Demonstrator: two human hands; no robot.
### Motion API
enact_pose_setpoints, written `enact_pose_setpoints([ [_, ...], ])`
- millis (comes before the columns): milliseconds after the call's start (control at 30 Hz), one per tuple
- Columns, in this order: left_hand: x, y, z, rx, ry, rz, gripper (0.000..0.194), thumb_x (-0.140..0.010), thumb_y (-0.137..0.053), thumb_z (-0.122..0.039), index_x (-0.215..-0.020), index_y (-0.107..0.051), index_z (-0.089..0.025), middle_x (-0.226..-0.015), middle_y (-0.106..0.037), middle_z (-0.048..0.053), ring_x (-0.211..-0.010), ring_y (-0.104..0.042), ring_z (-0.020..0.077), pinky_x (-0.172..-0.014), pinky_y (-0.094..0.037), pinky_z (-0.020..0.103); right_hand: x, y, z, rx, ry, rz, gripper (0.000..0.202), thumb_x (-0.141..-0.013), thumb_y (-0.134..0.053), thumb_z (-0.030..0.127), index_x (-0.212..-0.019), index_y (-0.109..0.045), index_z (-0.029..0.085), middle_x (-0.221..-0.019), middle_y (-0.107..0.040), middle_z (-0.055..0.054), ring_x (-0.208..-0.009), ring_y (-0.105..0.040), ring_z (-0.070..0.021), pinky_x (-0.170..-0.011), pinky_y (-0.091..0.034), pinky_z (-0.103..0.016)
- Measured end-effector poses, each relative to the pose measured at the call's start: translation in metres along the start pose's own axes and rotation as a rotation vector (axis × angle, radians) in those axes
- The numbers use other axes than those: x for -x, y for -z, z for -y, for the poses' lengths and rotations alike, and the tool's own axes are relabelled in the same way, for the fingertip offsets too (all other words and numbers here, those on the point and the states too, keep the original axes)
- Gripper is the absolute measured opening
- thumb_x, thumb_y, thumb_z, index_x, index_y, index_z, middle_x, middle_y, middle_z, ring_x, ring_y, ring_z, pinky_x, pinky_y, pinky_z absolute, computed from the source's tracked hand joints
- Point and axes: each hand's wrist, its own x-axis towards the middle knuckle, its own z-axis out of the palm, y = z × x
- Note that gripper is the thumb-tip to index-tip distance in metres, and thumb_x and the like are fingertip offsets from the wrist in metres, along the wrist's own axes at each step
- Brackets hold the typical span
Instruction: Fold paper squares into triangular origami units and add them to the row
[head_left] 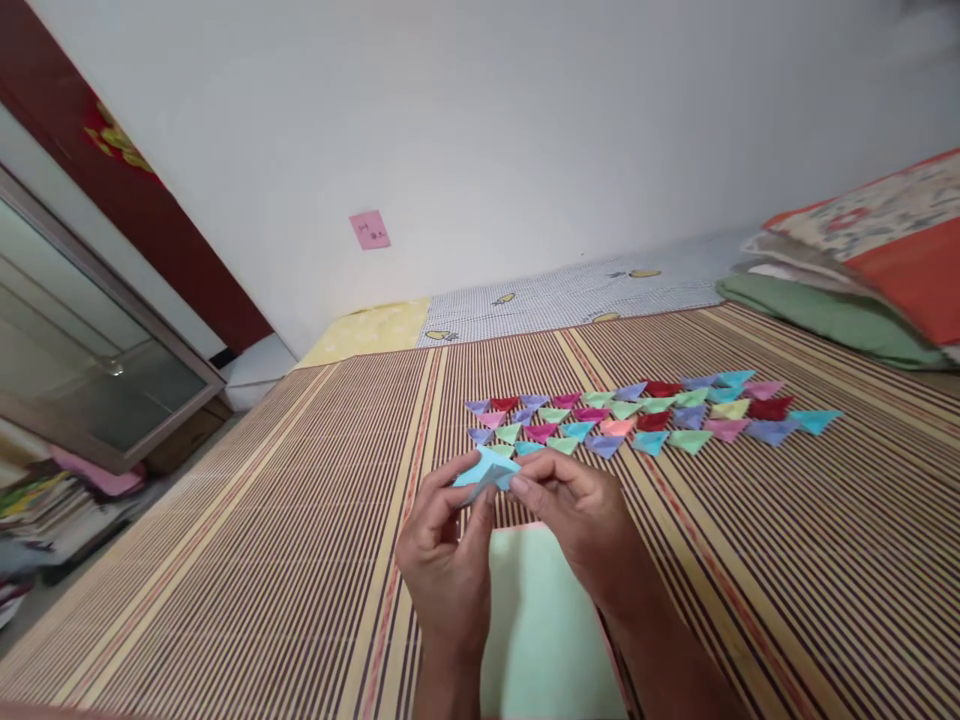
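A light blue piece of folded paper [489, 470] is held up between my two hands, over the striped mat. My left hand [446, 540] pinches its left side and lower edge between thumb and fingers. At its right corner, my right hand [581, 510] grips with thumb and fingertips. Just beyond my hands lie several small folded paper boats [615, 427] in rows, in blue, green, pink, red, purple and yellow. Beneath my wrists rests a pale green sheet or pad [551, 620], partly covered by my forearms.
The striped bamboo mat [262, 540] spreads over the bed. Folded bedding [855, 270] is piled at the back right. A patterned sheet [517, 300] shows along the white wall, which bears a pink note [370, 230]. Stacked books [45, 510] and a glass-panelled door [97, 330] stand at left.
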Motion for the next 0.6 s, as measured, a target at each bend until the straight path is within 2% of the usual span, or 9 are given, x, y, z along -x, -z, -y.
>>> enact_pose_setpoints([
  [67,0.001,-0.001,-0.001,0.028,0.047,-0.027,0.003,-0.086,-0.077,-0.022,-0.083,-0.078,-0.022,-0.125,-0.071,0.009,-0.111,-0.07,0.0251,-0.088,-0.06,0.036,0.0,-0.002,0.0,0.038,0.034,-0.01,0.015,-0.089,-0.07,0.028,-0.077,-0.068,0.019,-0.085,-0.067,-0.002,-0.078,-0.062,-0.016,-0.073,-0.05,-0.029],
  [133,0.002,-0.002,-0.001,0.074,0.104,-0.051,0.004,-0.084,-0.078,-0.025,-0.083,-0.079,-0.021,-0.126,-0.071,0.011,-0.11,-0.071,0.0257,-0.087,-0.061,0.037,0.001,-0.003,0.0,0.093,0.06,-0.028,0.016,-0.09,-0.069,0.027,-0.076,-0.066,0.019,-0.086,-0.067,-0.002,-0.081,-0.063,-0.0169,-0.076,-0.05,-0.03],
  [267,0.001,-0.005,-0.002,0.098,0.178,-0.096,0.009,-0.081,-0.081,-0.028,-0.081,-0.08,-0.019,-0.103,-0.075,0.009,-0.094,-0.073,0.0224,-0.075,-0.061,0.03,0.003,-0.006,-0.001,0.163,0.092,-0.064,0.019,-0.091,-0.067,0.027,-0.074,-0.063,0.02,-0.082,-0.066,-0.001,-0.077,-0.062,-0.0169,-0.071,-0.049,-0.029],
  [367,0.001,-0.007,-0.003,0.138,0.192,-0.122,0.011,-0.079,-0.083,-0.029,-0.078,-0.079,-0.019,-0.088,-0.073,0.005,-0.083,-0.071,0.0191,-0.069,-0.059,0.027,0.005,-0.008,-0.002,0.2,0.105,-0.082,0.02,-0.092,-0.066,0.027,-0.074,-0.061,0.02,-0.079,-0.064,-0.001,-0.073,-0.06,-0.0163,-0.067,-0.047,-0.029],
  [600,0.005,-0.01,-0.002,0.261,0.353,-0.219,0.019,-0.073,-0.088,-0.03,-0.082,-0.077,-0.017,-0.081,-0.072,0.003,-0.07,-0.068,0.0143,-0.062,-0.057,0.023,0.006,-0.012,0.0,0.25,0.131,-0.111,0.02,-0.091,-0.064,0.026,-0.072,-0.059,0.02,-0.074,-0.063,0.0,-0.066,-0.059,-0.0155,-0.063,-0.047,-0.028],
])
